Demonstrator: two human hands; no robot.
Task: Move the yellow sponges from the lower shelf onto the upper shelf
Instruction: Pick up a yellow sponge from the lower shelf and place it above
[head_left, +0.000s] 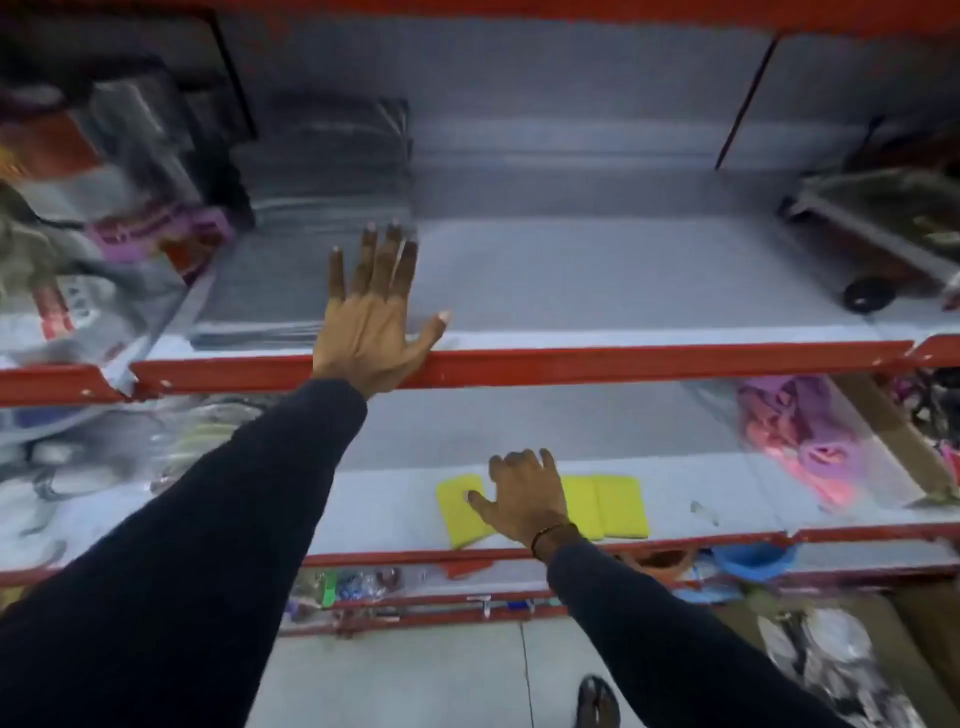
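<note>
Three yellow sponges lie flat on the lower shelf (701, 499): one on the left (457, 514) and two side by side on the right (584, 501) (621, 506). My right hand (524, 493) hovers over them with fingers spread, its thumb touching the left sponge; part of the row is hidden under it. My left hand (374, 306) rests flat and open on the upper shelf (623, 275), its wrist over the red front rail (649, 358). Neither hand holds anything.
Dark packaged goods (322, 171) stack on the upper shelf's left, a wheeled toy cart (883, 234) at its right. A bag of pink and purple items (800, 441) lies right on the lower shelf. More goods hang below. My foot (597, 701) stands on the tiled floor.
</note>
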